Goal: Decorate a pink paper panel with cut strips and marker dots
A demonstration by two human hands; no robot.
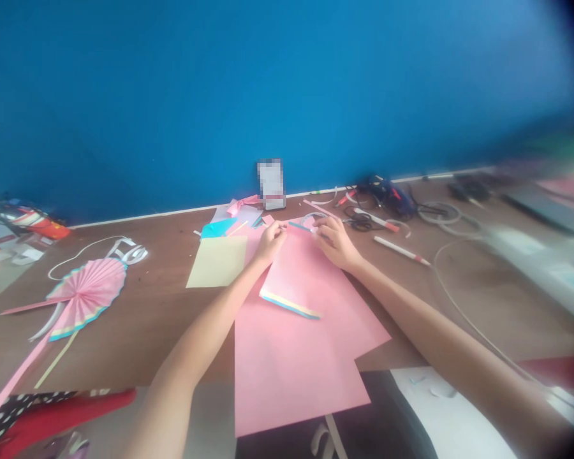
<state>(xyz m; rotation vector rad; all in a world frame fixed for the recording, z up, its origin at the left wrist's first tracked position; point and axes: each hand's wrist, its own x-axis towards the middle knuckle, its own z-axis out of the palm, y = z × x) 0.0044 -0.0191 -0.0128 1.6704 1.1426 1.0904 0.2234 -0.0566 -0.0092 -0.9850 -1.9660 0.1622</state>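
A pink paper piece [291,271] lies on larger pink sheets [291,370], its near edge banded in yellow and blue. A thin blue strip [298,225] runs along its far edge. At that edge's left end, my left hand [270,242] pinches the pink paper between fingers and thumb. My right hand [335,243] is at the other end, fingers bent and tips drawn together. Beside those fingertips a thin white strip [309,218] curls; what exactly they grip is too small to tell.
A pleated pink paper fan [88,290] lies left. Pale yellow paper [217,261] and blue paper [216,228] sit beside my left hand. A phone [271,185] leans on the blue wall. Pens [402,250], cables [440,213] and a dark blue object [392,194] lie right.
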